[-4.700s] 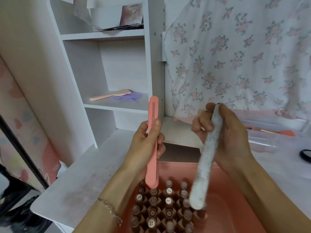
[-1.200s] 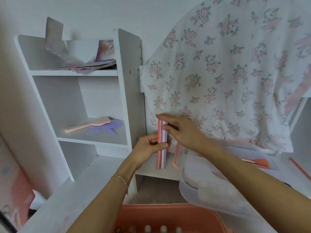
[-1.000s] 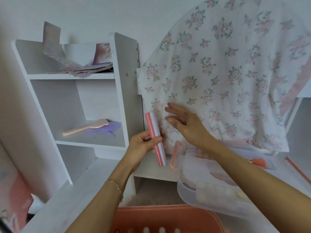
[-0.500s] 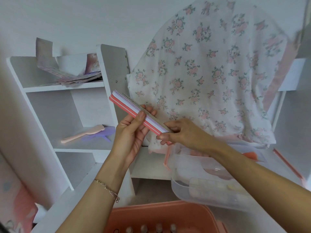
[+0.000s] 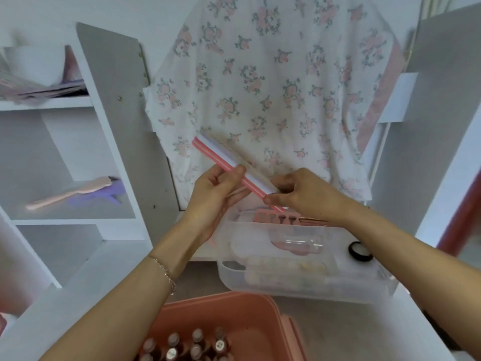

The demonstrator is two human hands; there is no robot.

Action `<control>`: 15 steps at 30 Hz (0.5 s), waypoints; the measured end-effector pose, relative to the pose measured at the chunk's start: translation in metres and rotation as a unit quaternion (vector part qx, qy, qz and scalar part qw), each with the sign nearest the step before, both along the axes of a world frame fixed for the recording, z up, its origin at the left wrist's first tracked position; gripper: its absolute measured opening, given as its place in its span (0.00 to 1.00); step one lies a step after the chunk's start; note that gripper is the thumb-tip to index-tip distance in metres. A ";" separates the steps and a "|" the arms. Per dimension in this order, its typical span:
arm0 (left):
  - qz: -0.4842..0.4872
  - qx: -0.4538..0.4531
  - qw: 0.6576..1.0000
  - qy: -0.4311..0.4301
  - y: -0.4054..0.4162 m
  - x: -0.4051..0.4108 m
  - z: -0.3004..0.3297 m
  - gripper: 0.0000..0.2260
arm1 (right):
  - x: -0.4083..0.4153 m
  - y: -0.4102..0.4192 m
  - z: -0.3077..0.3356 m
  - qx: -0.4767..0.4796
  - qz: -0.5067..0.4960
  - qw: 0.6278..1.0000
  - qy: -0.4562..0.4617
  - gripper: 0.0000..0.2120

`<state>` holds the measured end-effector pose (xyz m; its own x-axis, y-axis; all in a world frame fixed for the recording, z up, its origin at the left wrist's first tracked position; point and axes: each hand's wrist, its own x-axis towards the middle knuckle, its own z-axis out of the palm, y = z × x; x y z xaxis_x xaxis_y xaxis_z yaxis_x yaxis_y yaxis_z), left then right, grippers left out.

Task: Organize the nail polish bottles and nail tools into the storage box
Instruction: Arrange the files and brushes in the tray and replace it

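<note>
Both hands hold a stack of nail files (image 5: 218, 156), pink and white, slanting from upper left down to lower right. My left hand (image 5: 216, 188) pinches the stack near its middle. My right hand (image 5: 299, 194) grips its lower end, just above a clear plastic storage box (image 5: 299, 280) on the desk. That box holds pink tools and a small clear bottle. At the bottom stands a pink storage box (image 5: 234, 316) with several nail polish bottles (image 5: 187, 345) upright in rows in its left part.
A white shelf unit (image 5: 112, 126) stands at the left; a pink brush and a purple item (image 5: 78, 194) lie on its middle shelf. A floral cloth (image 5: 273, 87) hangs behind my hands. A small black round jar (image 5: 360, 251) sits right of the clear box.
The view has tilted down, showing more of both boxes. The file stack stays slanted in both hands and now sits lower, just above the clear box.
</note>
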<state>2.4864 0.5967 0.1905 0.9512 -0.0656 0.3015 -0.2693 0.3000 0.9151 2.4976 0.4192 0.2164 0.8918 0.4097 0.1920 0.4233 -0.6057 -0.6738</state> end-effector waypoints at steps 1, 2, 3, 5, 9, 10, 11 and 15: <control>0.007 0.073 0.997 0.015 -0.002 0.002 -0.003 0.20 | 0.002 -0.010 0.000 0.000 -0.025 1.000 -0.015 0.14; 0.019 0.168 0.985 0.029 -0.003 0.004 -0.006 0.22 | 0.003 -0.020 0.000 -0.002 -0.049 0.998 -0.028 0.15; 0.035 0.270 0.962 0.033 -0.002 0.006 -0.011 0.23 | 0.005 -0.030 0.001 -0.009 -0.069 0.997 -0.038 0.14; 0.060 0.450 0.891 -0.008 -0.003 0.013 -0.019 0.18 | 0.009 -0.050 0.002 -0.052 -0.105 0.991 -0.064 0.14; 0.011 0.612 0.781 -0.125 -0.029 0.027 -0.026 0.13 | 0.016 -0.073 0.000 -0.238 -0.145 0.953 -0.119 0.12; -0.021 0.632 0.765 -0.127 -0.038 0.031 -0.027 0.14 | 0.018 -0.075 -0.002 -0.265 -0.145 0.946 -0.117 0.12; -0.052 0.644 0.754 -0.122 -0.047 0.035 -0.028 0.15 | 0.019 -0.077 -0.005 -0.283 -0.144 0.941 -0.112 0.11; -0.071 0.693 0.707 -0.124 -0.067 0.052 -0.043 0.19 | 0.027 -0.078 -0.016 -0.336 -0.139 0.924 -0.120 0.13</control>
<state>2.5389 0.5296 0.1473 0.8352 -0.5498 0.0103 -0.5292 -0.7985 0.2870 2.5247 0.3414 0.1999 0.9454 0.2701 0.1826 0.2772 -0.9607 -0.0140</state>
